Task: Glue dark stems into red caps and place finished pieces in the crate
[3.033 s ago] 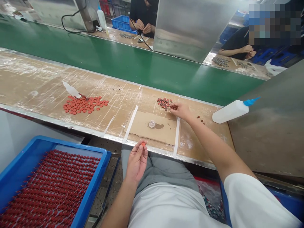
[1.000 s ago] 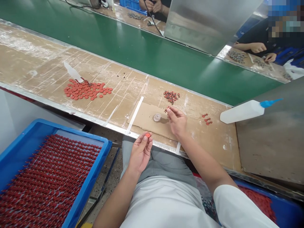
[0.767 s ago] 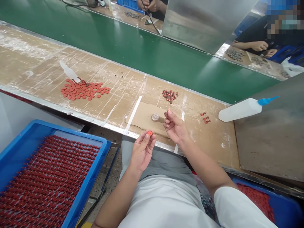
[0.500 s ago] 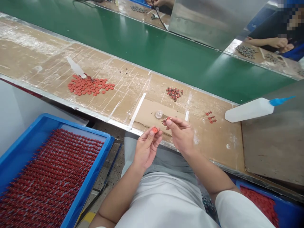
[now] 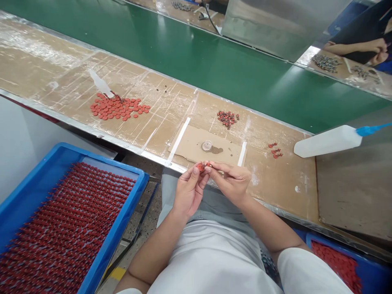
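Observation:
My left hand (image 5: pixel 190 190) pinches a small red disc (image 5: pixel 200 167) between thumb and fingers. My right hand (image 5: pixel 232 182) holds a tiny dark part with red on it (image 5: pixel 208 164) against that disc, so the fingertips of both hands nearly meet. Both hands hover just over the bench's front edge, below a cardboard sheet (image 5: pixel 196 143) carrying a small clear cup (image 5: pixel 207 145). Beyond it lies a cluster of small red-and-dark parts (image 5: pixel 227 118), with several more (image 5: pixel 275 150) to the right. A pile of red discs (image 5: pixel 118 109) lies to the left.
A blue tray (image 5: pixel 116 232) packed with rows of red pieces stands at my lower left. A white glue bottle (image 5: pixel 327 141) with a blue nozzle lies at the right. A green conveyor belt (image 5: pixel 196 69) runs behind the bench; a co-worker's arms (image 5: pixel 355 47) show beyond it.
My hands have come together: the right hand moved left and the left hand rose slightly, bringing the small part against the red disc. The view has also shifted slightly.

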### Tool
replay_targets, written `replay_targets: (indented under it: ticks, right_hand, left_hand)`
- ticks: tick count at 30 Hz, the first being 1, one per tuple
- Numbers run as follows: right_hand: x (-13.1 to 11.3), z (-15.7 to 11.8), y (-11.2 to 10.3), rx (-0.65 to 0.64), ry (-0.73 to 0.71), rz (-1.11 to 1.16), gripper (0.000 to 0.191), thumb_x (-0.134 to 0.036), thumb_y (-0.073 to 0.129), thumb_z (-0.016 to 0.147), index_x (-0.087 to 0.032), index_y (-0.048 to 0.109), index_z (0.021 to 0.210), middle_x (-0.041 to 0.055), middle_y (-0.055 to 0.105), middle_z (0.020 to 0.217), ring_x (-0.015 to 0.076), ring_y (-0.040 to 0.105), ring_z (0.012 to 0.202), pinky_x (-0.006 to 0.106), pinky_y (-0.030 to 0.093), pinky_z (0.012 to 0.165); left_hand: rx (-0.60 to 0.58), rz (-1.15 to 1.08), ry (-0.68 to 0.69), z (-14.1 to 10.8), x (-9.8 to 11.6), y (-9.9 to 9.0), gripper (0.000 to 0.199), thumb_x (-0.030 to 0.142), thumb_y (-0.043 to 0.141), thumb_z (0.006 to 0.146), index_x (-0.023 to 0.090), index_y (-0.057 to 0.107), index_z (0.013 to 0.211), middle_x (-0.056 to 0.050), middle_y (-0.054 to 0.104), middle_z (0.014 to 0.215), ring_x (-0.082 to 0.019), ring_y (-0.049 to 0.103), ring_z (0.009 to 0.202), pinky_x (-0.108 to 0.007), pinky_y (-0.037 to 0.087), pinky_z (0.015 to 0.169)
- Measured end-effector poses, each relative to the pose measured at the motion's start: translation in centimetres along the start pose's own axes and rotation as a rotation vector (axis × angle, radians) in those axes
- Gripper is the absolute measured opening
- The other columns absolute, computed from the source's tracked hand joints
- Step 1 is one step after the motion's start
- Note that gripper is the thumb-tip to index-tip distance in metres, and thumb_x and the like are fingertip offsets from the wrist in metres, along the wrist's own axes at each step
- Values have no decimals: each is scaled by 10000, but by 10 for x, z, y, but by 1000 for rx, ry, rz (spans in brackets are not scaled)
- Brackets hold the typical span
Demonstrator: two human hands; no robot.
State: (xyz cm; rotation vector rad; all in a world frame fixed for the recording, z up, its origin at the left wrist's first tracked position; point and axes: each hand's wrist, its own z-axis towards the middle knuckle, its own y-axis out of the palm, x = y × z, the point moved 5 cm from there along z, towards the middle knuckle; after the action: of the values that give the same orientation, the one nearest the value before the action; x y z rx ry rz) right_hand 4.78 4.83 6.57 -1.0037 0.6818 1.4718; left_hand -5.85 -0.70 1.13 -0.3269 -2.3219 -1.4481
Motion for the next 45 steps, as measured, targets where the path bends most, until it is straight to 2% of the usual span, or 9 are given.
replay_targets:
  ticks: [9,17,23,26,34,45]
  right_hand:
    - [2,-2,2,-2,66,-14,252,-169,759,708,-312,747,915,-13,743,922,192,721,819,348,622,798]
    - [1,-1,5,-15,33,1,301,-128,760,698,-322,746,928,-18,743,928,185,721,823,335,612,816]
    - [1,-1,6,-20,-7,-33,295,-139,765,691,-331,747,913,-26,744,912,189,722,814,341,617,804]
    - [3,-3,6,-28,16,-55,271,-157,762,699,-321,748,914,-16,744,914,196,721,821,354,616,812]
    - [4,-5,9,-18,38,-66,257,-180,756,709,-325,746,920,-19,741,923,199,718,828,359,618,809]
    - [1,-3,11,-61,33,-79,228,-199,749,719,-322,748,912,-16,744,908,195,720,818,350,615,806]
  left_hand:
    - [54,5,-11,-1,1,-5,181,236,738,750,152,728,910,-60,734,991,-136,691,904,-218,532,863]
    - [19,-4,11,0,3,-4,130,206,687,803,152,731,912,-42,739,969,-101,687,885,-159,532,829]
    - [23,-17,15,0,3,-5,135,203,704,786,147,731,906,-46,739,962,-102,689,874,-160,538,819]
    - [30,-13,13,1,3,-6,135,204,706,783,143,731,900,-48,738,963,-103,688,876,-153,537,809]
    - [70,27,29,1,4,-9,179,231,748,738,149,728,896,-61,734,977,-131,692,886,-205,537,842]
    - [84,69,89,-2,5,-9,183,247,742,746,144,738,898,-66,734,984,-133,686,905,-210,533,848]
